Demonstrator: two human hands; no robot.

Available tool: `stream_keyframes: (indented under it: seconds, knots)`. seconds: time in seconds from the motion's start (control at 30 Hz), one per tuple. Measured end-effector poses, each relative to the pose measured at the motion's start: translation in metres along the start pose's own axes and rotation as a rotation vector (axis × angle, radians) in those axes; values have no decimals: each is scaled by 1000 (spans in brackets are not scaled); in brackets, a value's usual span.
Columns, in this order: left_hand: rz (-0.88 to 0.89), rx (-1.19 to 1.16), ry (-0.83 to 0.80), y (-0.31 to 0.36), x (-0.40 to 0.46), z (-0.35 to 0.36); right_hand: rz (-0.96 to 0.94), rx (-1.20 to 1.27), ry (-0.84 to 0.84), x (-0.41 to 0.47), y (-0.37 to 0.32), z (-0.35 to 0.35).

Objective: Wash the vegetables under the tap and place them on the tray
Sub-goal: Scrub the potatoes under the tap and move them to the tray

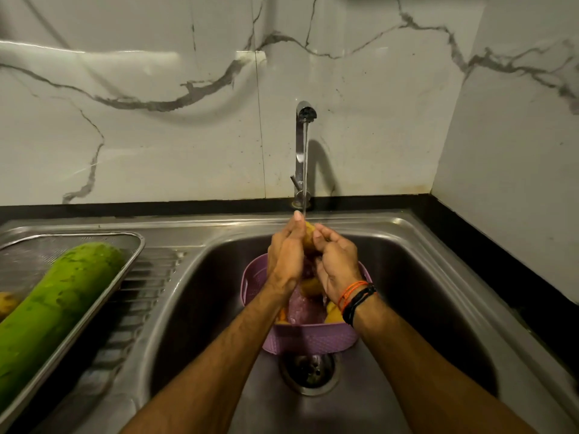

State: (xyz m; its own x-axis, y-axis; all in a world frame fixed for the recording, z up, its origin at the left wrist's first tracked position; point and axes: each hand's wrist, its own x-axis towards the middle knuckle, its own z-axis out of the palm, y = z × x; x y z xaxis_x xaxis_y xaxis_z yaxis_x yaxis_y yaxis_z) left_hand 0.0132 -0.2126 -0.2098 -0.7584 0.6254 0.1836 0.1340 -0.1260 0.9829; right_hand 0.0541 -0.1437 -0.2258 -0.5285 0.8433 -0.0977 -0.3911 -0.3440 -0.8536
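Hands (310, 255) over steel sink (407, 255)

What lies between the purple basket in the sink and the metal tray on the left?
In the head view, only bare steel: the sink wall and the ribbed drainboard separate the purple basket from the tray.

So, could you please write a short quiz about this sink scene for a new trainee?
1. True or false: water runs from the chrome tap.
2. What lies in the steel mesh tray? A) long green gourd B) carrots C) nothing
3. Fill in: both hands, left hand and right hand, hold a small yellow potato above the ____ plastic basket.

Key: 1 true; 2 A; 3 purple
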Motion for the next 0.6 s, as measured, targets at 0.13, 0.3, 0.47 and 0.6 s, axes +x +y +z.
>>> stream_keyframes:
  seconds: [0.13, 0.3, 0.47, 0.6]
  knots:
    - [16, -7, -35, -3, 0, 1, -15, -70, 19, 1, 3, 2]
    - [-26, -26, -19, -7, 6, -1, -3, -57, 9, -2, 0, -1]
    - [-201, -211, -12, -11, 4, 2, -37, -178, 57, -1, 2, 0]
    - [-411, -518, 8, 2, -1, 2, 16, -116, 65, 0, -5, -3]
